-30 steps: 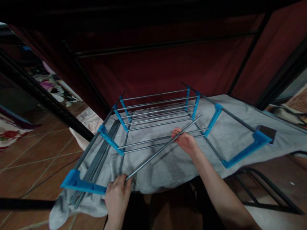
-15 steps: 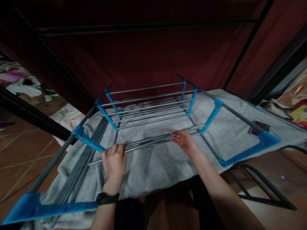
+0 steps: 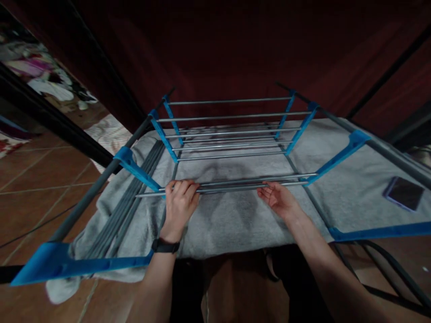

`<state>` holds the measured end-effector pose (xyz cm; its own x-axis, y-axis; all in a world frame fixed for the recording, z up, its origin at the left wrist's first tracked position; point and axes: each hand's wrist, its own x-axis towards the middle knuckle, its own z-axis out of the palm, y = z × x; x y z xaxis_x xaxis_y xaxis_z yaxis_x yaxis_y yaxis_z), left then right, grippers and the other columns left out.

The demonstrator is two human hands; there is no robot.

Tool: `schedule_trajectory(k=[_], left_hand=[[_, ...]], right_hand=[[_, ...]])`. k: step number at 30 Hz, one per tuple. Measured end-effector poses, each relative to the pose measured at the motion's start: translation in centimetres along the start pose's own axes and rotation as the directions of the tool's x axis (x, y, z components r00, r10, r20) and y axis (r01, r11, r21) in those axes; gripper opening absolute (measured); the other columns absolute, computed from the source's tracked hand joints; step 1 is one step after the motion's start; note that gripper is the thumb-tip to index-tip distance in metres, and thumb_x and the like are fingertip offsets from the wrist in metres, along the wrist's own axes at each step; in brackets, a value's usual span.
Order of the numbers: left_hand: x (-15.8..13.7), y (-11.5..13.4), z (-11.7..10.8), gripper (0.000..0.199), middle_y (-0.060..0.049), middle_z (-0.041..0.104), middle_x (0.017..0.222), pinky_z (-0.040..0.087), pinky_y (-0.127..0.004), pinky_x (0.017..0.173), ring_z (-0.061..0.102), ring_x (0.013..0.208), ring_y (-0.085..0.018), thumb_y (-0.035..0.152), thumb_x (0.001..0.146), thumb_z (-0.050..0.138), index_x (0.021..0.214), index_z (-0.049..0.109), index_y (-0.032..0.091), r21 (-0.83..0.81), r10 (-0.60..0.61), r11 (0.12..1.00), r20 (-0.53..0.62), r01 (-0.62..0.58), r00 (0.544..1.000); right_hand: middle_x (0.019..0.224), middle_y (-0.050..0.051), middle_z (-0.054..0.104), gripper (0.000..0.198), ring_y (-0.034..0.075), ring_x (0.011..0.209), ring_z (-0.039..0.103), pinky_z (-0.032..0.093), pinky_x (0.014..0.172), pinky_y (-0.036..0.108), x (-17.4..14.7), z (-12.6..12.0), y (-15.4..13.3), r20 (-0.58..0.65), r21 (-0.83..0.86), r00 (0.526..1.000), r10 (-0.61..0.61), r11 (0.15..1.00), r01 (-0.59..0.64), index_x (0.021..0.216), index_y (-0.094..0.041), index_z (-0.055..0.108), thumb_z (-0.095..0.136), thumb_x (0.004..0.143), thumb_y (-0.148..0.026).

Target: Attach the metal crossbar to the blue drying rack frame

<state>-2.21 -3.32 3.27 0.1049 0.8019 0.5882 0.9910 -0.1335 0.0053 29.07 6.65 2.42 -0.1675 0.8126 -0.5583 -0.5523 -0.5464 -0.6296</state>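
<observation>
A rack of thin metal rods with blue plastic brackets and grey side tubes stands on a grey blanket (image 3: 229, 220). My left hand (image 3: 182, 202), with a dark wristband, is closed around metal rods (image 3: 232, 185) near the left blue bracket (image 3: 139, 174). My right hand (image 3: 278, 199) pinches the same rods towards their right part, fingers curled. These rods lie close together, nearly parallel, with their right ends by the right blue bracket (image 3: 336, 158). One rod's left end sticks out past my left hand. The left bracket's lower end is partly hidden by that hand.
Several loose grey tubes (image 3: 131, 202) lie on the blanket at left. A phone (image 3: 404, 193) rests on the right. Blue corner pieces (image 3: 63, 264) are at the near ends. Behind the rack rises a dark red panel (image 3: 229, 49). Clothes (image 3: 50, 85) are heaped far left.
The rods between my hands were slanted and crossing; now they lie nearly level and parallel. Both hands still hold them. The camera view has shifted, and more of the phone shows.
</observation>
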Motion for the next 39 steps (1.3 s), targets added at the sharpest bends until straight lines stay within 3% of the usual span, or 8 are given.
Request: schedule_trajectory(k=[5, 10, 17, 25, 39], left_hand=[[-0.2, -0.8, 0.4, 0.014, -0.005, 0.074, 0.103, 0.040, -0.041, 0.094, 0.064, 0.094, -0.023, 0.027, 0.098, 0.055, 0.104, 0.067, 0.022, -0.011, 0.002, 1.000, 0.002, -0.002, 1.000], [-0.7, -2.1, 0.7, 0.021, -0.008, 0.074, 0.101, 0.038, -0.047, 0.098, 0.064, 0.098, -0.028, 0.037, 0.095, 0.058, 0.105, 0.069, 0.021, 0.036, -0.133, 0.991, 0.085, 0.131, 0.987], [-1.1, -3.7, 0.6, 0.025, -0.012, 0.073, 0.100, 0.041, -0.045, 0.093, 0.062, 0.100, -0.031, 0.024, 0.090, 0.049, 0.105, 0.069, 0.020, 0.142, -0.312, 0.948, 0.237, 0.285, 0.920], [-0.7, -3.6, 1.0, 0.032, -0.011, 0.073, 0.097, 0.038, -0.042, 0.088, 0.063, 0.097, -0.030, 0.029, 0.098, 0.038, 0.102, 0.069, 0.020, 0.160, -0.341, 0.937, 0.220, 0.311, 0.914], [-0.4, -4.1, 1.4, 0.043, -0.014, 0.074, 0.086, 0.038, -0.042, 0.082, 0.066, 0.090, -0.031, 0.044, 0.101, 0.038, 0.097, 0.072, 0.019, 0.171, -0.331, 0.939, 0.203, 0.299, 0.921]], right_hand=[[0.074, 0.005, 0.071, 0.017, 0.016, 0.070, 0.071, 0.065, 0.070, 0.027, 0.4, -0.4, -0.8, -0.068, 0.034, 0.998, -0.015, 0.999, 0.018, 0.081, -0.019, 0.063, 0.053, 0.082, -0.006], [0.073, 0.004, 0.070, 0.018, 0.015, 0.068, 0.070, 0.065, 0.069, 0.027, 0.9, -0.7, -1.4, -0.090, 0.061, 0.995, -0.046, 0.997, 0.052, 0.079, -0.020, 0.060, 0.052, 0.081, -0.004], [0.073, 0.003, 0.070, 0.018, 0.015, 0.069, 0.069, 0.065, 0.070, 0.026, 1.4, -0.7, -1.1, -0.090, 0.084, 0.995, -0.040, 0.995, 0.047, 0.079, -0.021, 0.059, 0.055, 0.076, -0.004], [0.077, 0.005, 0.069, 0.021, 0.016, 0.075, 0.071, 0.066, 0.077, 0.030, 1.3, 0.2, -0.1, -0.069, 0.061, 0.998, -0.002, 0.998, 0.006, 0.080, -0.021, 0.057, 0.056, 0.074, 0.000], [0.075, 0.004, 0.067, 0.021, 0.016, 0.075, 0.070, 0.066, 0.078, 0.029, 1.1, 0.4, 0.2, -0.063, 0.054, 0.998, -0.018, 0.998, 0.022, 0.079, -0.021, 0.056, 0.056, 0.077, 0.000]])
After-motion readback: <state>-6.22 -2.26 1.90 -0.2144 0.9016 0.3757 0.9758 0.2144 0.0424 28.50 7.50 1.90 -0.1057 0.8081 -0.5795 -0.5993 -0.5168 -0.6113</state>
